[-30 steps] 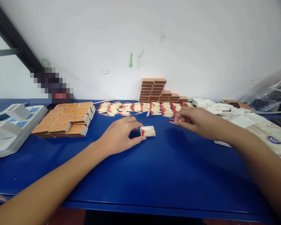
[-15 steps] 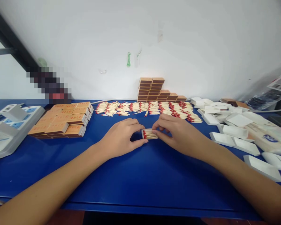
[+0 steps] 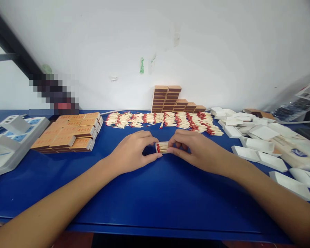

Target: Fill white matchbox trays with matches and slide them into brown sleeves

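A small white matchbox tray (image 3: 162, 147) lies between my hands on the blue table, filled with red-headed matches whose heads point left. My left hand (image 3: 134, 151) grips the tray's left end between thumb and index finger. At the other end, the thumb and curled fingers of my right hand (image 3: 193, 148) close on the tray and cover part of the matches. Behind my hands stretches a row of loose matches (image 3: 170, 120) in several bunches. Stacked matchboxes (image 3: 166, 98) with brown sides stand against the wall.
Closed orange matchboxes (image 3: 64, 132) are piled on the left, beside a white power strip (image 3: 33, 137). White empty trays (image 3: 258, 155) lie scattered at the right around a soft tissue pack (image 3: 291, 150). A plastic bag (image 3: 294, 108) sits at the far right.
My right hand has shifted slightly down, its thumb and fingers now at the tray's right end. The tray has moved a little left. My left hand is nearly still.
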### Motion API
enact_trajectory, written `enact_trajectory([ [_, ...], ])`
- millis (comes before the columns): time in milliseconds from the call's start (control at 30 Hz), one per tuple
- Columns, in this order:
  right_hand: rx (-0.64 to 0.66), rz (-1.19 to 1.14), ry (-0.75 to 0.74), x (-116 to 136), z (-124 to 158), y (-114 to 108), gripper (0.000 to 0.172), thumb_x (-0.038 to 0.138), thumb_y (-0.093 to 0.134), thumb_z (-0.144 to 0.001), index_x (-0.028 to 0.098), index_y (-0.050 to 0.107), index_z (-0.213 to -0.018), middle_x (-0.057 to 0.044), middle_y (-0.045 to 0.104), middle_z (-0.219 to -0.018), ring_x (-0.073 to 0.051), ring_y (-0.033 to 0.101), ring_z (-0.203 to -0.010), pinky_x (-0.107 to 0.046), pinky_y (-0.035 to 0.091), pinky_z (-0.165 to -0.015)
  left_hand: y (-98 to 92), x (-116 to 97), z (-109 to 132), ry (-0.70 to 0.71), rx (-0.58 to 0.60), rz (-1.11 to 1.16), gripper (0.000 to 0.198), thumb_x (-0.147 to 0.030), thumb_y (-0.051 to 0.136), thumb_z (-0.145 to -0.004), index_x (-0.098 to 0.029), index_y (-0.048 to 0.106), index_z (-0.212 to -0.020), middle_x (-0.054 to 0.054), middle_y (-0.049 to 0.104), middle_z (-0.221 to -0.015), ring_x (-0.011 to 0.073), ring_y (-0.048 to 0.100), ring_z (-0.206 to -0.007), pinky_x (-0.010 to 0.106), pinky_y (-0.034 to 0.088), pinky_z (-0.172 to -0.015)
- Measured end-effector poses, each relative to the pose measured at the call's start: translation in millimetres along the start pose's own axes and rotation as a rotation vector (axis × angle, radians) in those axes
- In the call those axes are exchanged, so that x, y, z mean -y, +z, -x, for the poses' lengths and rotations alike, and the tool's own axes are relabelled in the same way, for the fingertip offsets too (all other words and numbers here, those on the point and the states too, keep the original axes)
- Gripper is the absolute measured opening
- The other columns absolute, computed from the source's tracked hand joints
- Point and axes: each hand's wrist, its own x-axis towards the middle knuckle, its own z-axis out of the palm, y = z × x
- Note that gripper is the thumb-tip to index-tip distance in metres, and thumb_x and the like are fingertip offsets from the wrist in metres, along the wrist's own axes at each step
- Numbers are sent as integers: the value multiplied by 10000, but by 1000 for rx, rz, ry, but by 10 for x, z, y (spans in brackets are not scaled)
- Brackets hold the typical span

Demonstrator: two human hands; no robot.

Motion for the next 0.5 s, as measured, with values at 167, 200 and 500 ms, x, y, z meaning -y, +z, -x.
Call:
enact_trajectory([
  [167,21,-10,10,-29,2,9,120,290,641,-1066,234,734,-1014,-41,695,-962,-178,652,-799,-317,496,-715,-20,-2,5,-3,7,0,298,-380,813,-992,-194,771,-1222,68,768,-1097,245,735,-1013,371,573,-851],
  [200,15,-13,9,-35,2,14,127,281,628,-1070,233,729,-1010,-43,696,-965,-177,651,-796,-318,497,-714,-22,-3,4,-3,8,-1,295,-380,816,-991,-197,771,-1218,68,769,-1102,245,736,-1018,370,574,-854],
  [500,19,-61,1,-7,-11,74,196,286,548,-1092,228,689,-969,-49,701,-945,-184,649,-789,-321,494,-700,-18,-1,-1,3,13,4,293,-373,808,-992,-201,769,-1225,70,768,-1096,247,738,-1015,372,584,-863],
])
